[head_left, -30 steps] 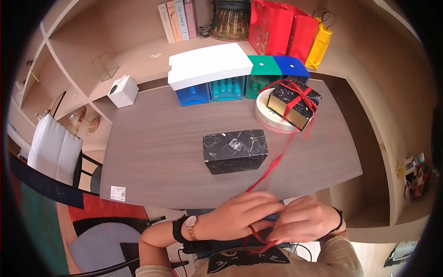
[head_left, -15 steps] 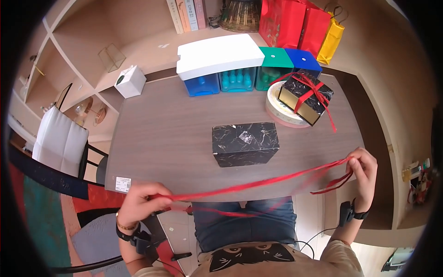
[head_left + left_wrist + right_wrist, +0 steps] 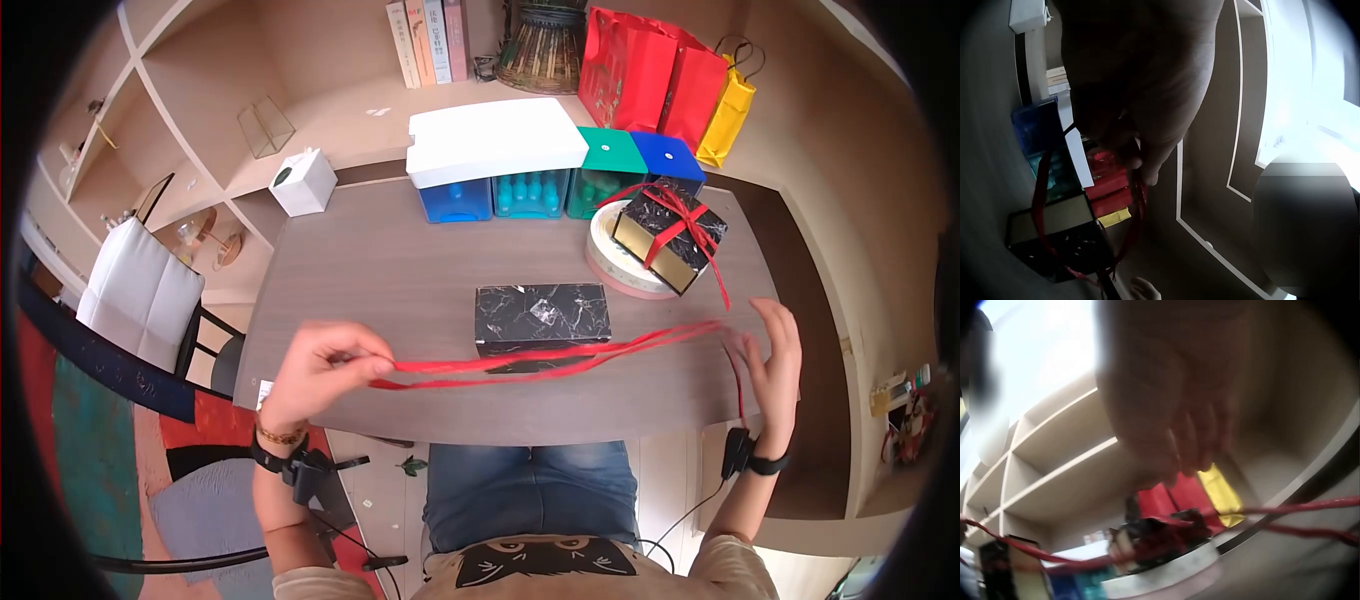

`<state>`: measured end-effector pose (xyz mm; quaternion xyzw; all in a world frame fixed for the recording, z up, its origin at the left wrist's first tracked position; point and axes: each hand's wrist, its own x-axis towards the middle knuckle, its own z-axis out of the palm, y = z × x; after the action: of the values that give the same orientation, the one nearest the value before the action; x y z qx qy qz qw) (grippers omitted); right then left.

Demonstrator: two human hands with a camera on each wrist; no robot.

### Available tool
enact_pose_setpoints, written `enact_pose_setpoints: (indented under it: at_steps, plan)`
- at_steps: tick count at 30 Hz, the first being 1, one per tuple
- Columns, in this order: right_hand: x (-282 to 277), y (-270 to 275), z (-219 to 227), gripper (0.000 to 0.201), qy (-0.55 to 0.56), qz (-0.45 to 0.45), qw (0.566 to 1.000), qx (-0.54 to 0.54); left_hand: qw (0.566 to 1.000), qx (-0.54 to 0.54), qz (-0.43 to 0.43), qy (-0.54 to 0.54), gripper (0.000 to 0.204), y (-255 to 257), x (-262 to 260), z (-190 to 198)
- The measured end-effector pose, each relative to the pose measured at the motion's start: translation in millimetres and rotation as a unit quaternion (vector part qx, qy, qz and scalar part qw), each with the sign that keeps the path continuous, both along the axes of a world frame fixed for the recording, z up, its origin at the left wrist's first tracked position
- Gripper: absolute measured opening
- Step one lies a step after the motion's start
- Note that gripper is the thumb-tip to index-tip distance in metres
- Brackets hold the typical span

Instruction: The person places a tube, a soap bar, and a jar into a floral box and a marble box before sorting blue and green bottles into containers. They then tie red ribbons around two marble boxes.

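Observation:
A doubled length of red ribbon (image 3: 540, 358) stretches across the front of the desk, passing before a black marbled box (image 3: 545, 312). My left hand (image 3: 325, 370) pinches its left part between thumb and fingertips; in the left wrist view the ribbon (image 3: 1040, 194) hangs in a loop below that hand. At the ribbon's other end is my right hand (image 3: 778, 360), thumb and fingers spread apart. In the right wrist view its blurred fingers (image 3: 1194, 440) extend above the ribbon (image 3: 1297, 506). One strand drops beside the right palm.
A second marbled box (image 3: 668, 238), tied with red ribbon, tilts on a round white ribbon roll (image 3: 605, 262). Blue and green drawer boxes (image 3: 530, 195) under a white lid (image 3: 495, 140) line the desk's back. A tissue box (image 3: 305, 183) stands at the left, red bags (image 3: 640, 75) behind.
My hands went from close together near my lap to wide apart, drawing the ribbon out between them. Then both rose over the desk, and the right fingers parted from their pinch on the ribbon.

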<state>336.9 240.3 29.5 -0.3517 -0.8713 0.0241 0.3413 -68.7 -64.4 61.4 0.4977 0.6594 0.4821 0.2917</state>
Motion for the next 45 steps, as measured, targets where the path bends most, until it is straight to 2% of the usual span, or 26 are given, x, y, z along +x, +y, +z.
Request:
enact_pose_setpoints:
  at_steps: [2,4,6,8,10,11,14,15,18,20,22,24,26,27,30,31,34,35,37,40,41,43,44,45]
  plan:
    - [-16,-27,10,0.041,0.034,0.09,0.995,-0.032,0.993,0.035,-0.084,0.078,0.006,15,18,5]
    - [-33,-55,21,0.049,0.027,0.224,0.97,-0.086,0.978,0.053,-0.163,0.12,0.005,29,42,10]
    - [-60,-79,22,0.06,0.031,0.368,0.922,-0.116,0.962,0.079,-0.227,0.131,0.007,44,68,7]
    - [-88,-99,29,0.065,0.014,0.468,0.868,-0.164,0.942,0.119,-0.28,0.142,0.009,55,90,2]
    - [-99,-109,14,0.067,0.012,0.521,0.789,-0.325,0.936,0.13,-0.295,0.145,0.009,59,99,-5]
    - [-96,-110,22,0.046,-0.038,0.487,0.763,-0.424,0.932,0.135,-0.302,0.147,0.01,60,100,-7]
    - [-86,-87,18,0.022,-0.026,0.501,0.793,-0.345,0.943,0.055,-0.311,0.103,0.01,44,76,-7]
    - [-80,-81,21,0.011,-0.011,0.47,0.799,-0.375,0.952,0.027,-0.298,0.063,0.01,32,62,-13]
    - [-48,-51,13,0.011,-0.019,0.415,0.815,-0.403,0.966,-0.109,-0.23,-0.041,0.012,-22,9,-15]
    - [-31,-33,4,0.012,-0.005,0.362,0.83,-0.424,0.966,-0.202,-0.138,-0.083,0.009,-52,-22,-4]
    - [-21,-11,-1,0.015,-0.012,0.333,0.831,-0.446,0.972,-0.21,-0.042,-0.099,0.012,-87,-70,-18]
    - [-23,4,-5,0.018,-0.024,0.318,0.832,-0.454,0.977,-0.202,0.042,-0.06,0.022,-122,-120,-35]
    - [-30,10,-3,0.019,-0.031,0.303,0.826,-0.474,0.982,-0.156,0.089,-0.058,0.029,-125,-149,-41]
    - [-34,15,-14,0.018,-0.038,0.31,0.845,-0.434,0.976,-0.184,0.107,-0.055,0.028,-121,-160,-36]
    - [-54,17,-13,0.021,-0.083,0.275,0.881,-0.376,0.955,-0.258,0.141,0.033,0.029,-91,-182,-29]
    - [-59,18,-12,0.023,-0.095,0.267,0.877,-0.388,0.955,-0.251,0.154,0.044,0.032,-84,-197,-38]
    - [-72,18,-8,0.021,-0.099,0.277,0.867,-0.401,0.943,-0.175,0.146,0.242,0.029,-61,-236,-60]
    - [-77,17,-7,0.02,-0.097,0.29,0.866,-0.397,0.912,-0.158,0.151,0.346,0.027,-50,-244,-65]
    - [-84,15,-7,0.018,-0.092,0.315,0.861,-0.388,0.819,-0.12,0.157,0.539,0.023,-27,-251,-69]
    - [-91,22,-11,0.016,-0.134,0.339,0.856,-0.366,0.755,-0.148,0.216,0.601,0.019,19,-215,-60]
    - [-94,24,-10,0.015,-0.136,0.321,0.857,-0.378,0.787,-0.184,0.228,0.543,0.02,35,-208,-59]
    - [-99,28,-6,0.018,-0.142,0.285,0.859,-0.402,0.858,-0.126,0.2,0.456,0.022,57,-201,-63]
    - [-103,32,-4,0.022,-0.121,0.282,0.842,-0.444,0.889,-0.095,0.184,0.409,0.023,69,-195,-65]
    - [-108,36,-2,0.027,-0.099,0.278,0.823,-0.486,0.928,-0.142,0.178,0.296,0.024,82,-174,-54]
